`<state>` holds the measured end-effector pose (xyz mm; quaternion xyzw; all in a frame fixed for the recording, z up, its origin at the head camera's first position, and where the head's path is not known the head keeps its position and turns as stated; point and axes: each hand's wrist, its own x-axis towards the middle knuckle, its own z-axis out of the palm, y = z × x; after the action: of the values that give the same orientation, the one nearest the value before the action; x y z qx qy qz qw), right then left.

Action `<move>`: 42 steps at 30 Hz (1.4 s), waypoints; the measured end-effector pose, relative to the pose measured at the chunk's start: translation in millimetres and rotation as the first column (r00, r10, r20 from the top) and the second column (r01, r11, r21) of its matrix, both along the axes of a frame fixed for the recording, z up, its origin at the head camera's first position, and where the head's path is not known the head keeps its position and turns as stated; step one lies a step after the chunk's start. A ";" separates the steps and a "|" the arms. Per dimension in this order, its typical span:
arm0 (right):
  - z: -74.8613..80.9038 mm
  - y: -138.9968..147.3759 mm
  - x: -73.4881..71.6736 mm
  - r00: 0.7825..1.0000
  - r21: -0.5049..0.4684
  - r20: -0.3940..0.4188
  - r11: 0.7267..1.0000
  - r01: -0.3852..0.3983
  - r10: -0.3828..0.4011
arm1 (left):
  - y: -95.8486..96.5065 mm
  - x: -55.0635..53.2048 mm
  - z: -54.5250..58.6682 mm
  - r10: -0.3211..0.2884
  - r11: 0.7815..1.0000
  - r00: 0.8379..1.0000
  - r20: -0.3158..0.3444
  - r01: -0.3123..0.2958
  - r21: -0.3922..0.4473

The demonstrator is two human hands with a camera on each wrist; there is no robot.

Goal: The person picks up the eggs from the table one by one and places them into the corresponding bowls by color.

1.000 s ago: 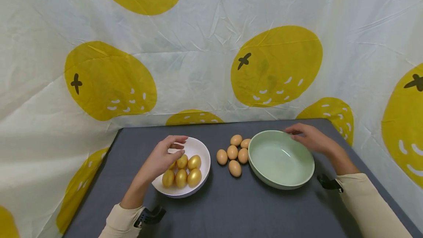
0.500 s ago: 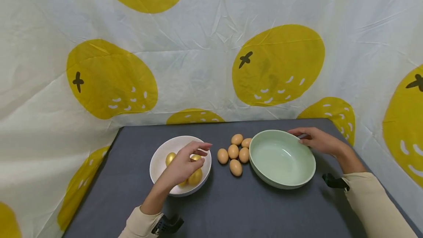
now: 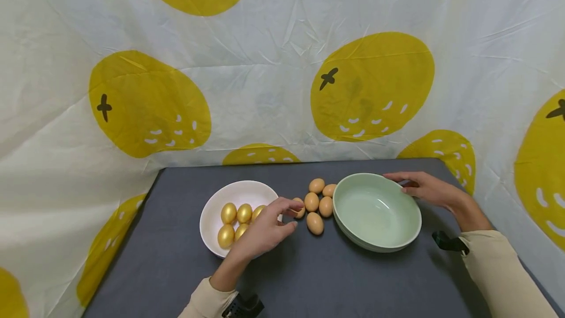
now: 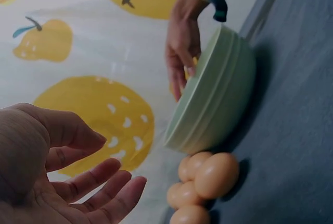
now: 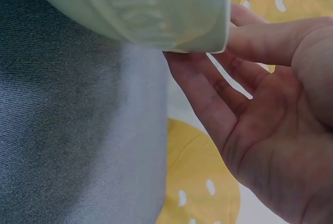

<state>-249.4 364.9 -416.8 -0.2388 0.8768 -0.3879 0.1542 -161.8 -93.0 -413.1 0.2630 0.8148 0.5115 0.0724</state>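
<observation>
My left hand (image 3: pixel 270 228) is over the right side of a white bowl (image 3: pixel 211 220), its fingertips overlapping the leftmost brown egg (image 3: pixel 298 208) in the head view. The left wrist view shows that hand (image 4: pixel 78 172) with loosely bent fingers and nothing between them. Several golden eggs (image 3: pixel 228 213) lie in the white bowl, some hidden by the hand. Several more brown eggs (image 3: pixel 315 224) sit on the table beside a pale green bowl (image 3: pixel 375 220). My right hand (image 3: pixel 425 189) touches that bowl's far right rim with fairly straight fingers; the green bowl (image 5: pixel 156 10) hides the fingertips in the right wrist view.
A dark grey cloth covers the table (image 3: pixel 335 283). White fabric (image 3: pixel 260 97) printed with big yellow fruit hangs behind the table and at its sides. The brown eggs stand close together, some near the green bowl's left side.
The left hand has moved right across the white bowl towards the brown eggs. The right hand has shifted slightly right and down along the green bowl's rim. Bowls and eggs look unmoved.
</observation>
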 end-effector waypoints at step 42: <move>0.0 5.2 -1.2 0.992 -0.021 0.124 1.000 0.020 -0.018 | 64.1 -13.3 -71.4 0.138 0.974 0.980 -0.145 -0.161 -0.161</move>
<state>-250.6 370.0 -416.8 -0.2076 0.8636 -0.4129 0.2017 -175.1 -28.9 -484.5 0.2271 0.8765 0.4245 0.0018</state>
